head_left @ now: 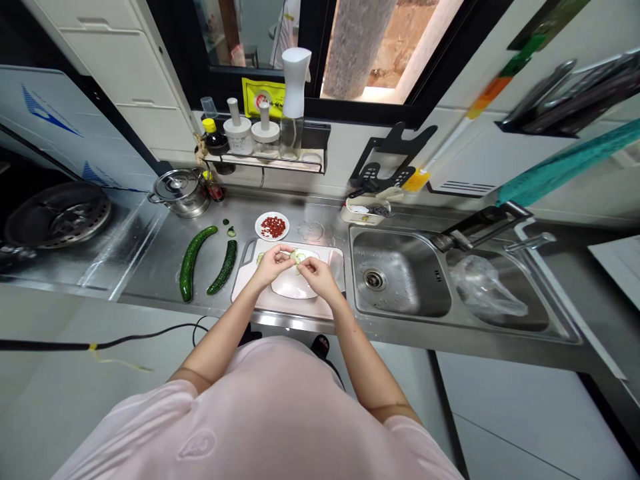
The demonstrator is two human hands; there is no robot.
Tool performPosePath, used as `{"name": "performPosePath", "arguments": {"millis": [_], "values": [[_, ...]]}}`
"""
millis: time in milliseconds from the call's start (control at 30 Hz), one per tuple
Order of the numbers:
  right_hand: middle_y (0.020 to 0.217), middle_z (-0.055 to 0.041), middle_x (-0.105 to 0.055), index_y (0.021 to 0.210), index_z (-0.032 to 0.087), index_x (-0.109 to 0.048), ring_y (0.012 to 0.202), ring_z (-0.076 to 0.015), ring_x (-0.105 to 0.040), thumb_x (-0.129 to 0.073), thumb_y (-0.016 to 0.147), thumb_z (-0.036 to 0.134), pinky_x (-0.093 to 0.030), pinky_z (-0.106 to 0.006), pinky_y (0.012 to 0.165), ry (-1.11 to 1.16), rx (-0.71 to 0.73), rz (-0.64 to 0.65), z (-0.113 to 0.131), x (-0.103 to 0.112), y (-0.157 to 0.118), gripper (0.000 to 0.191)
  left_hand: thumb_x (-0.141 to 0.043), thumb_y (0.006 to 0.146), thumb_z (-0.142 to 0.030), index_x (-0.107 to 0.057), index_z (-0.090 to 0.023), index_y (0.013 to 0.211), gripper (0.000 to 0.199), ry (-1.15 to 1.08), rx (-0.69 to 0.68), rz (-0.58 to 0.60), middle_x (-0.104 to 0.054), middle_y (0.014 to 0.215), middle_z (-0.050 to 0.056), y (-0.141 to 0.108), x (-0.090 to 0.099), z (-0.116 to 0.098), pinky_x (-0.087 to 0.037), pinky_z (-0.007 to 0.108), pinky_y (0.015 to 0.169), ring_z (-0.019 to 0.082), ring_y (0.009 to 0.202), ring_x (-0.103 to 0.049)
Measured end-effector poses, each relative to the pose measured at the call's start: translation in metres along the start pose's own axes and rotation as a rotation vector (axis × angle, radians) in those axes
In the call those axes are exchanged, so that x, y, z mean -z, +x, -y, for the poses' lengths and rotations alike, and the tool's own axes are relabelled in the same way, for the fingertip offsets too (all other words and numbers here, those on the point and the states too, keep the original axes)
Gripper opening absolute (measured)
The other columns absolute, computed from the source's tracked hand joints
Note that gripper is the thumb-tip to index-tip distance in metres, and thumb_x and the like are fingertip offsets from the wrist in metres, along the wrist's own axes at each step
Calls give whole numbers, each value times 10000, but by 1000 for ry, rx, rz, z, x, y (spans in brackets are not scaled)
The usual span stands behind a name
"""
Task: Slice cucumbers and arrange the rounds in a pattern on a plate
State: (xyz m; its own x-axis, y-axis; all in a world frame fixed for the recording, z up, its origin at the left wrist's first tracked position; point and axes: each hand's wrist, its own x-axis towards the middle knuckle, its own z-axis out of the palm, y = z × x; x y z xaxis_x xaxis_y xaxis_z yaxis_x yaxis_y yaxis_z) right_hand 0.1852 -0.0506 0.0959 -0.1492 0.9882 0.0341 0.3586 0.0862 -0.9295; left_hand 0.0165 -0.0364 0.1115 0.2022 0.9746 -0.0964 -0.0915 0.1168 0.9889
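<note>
Both hands meet above a white plate [294,288] that rests on a cutting board [260,303]. My left hand [273,264] pinches pale green cucumber slices [299,256] from the left. From the right, the fingertips of my right hand [318,275] are closed on the same slices. More slices lie on the board just left of my left hand, partly hidden by it. To the left on the steel counter are a long whole cucumber [193,263] and a shorter cut cucumber [223,268], with small end pieces [231,232] behind it.
A small white dish of chopped red pieces [273,227] stands behind the board. The sink [400,273] is at the right, a plastic bag [487,285] in its second basin. A lidded pot [181,192] and a wok [57,213] are at the left. A spice rack [265,159] hangs behind.
</note>
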Motion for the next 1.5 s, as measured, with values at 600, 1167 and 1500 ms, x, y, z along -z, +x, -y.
{"name": "performPosePath", "arguments": {"millis": [600,1167,1500], "values": [[731,-22,-663,721,163,-652,665,-120,-549,-524,786,247,-322,-190,575,-405,-344,182,-76,-33,-24,167,-636,664,-177,-619,-170,952,289,530,286,28,-591,601,-57,5,6,115,-330,173,492,58,463,-456],[989,-28,-653,1088,255,-586,847,-153,-571,-449,890,278,-320,-231,664,-740,-229,227,-69,-44,-43,242,-552,807,-223,-625,-242,1077,280,1129,105,87,-637,948,35,-13,-3,88,-405,256,809,169,923,-570],[1012,-42,-633,1095,249,-601,910,-153,-574,-393,937,297,-350,-228,713,-819,-228,234,-58,-47,-49,266,-545,839,-273,-646,-302,1125,305,1150,67,113,-571,1042,38,-19,-4,89,-416,251,814,168,968,-552]]}}
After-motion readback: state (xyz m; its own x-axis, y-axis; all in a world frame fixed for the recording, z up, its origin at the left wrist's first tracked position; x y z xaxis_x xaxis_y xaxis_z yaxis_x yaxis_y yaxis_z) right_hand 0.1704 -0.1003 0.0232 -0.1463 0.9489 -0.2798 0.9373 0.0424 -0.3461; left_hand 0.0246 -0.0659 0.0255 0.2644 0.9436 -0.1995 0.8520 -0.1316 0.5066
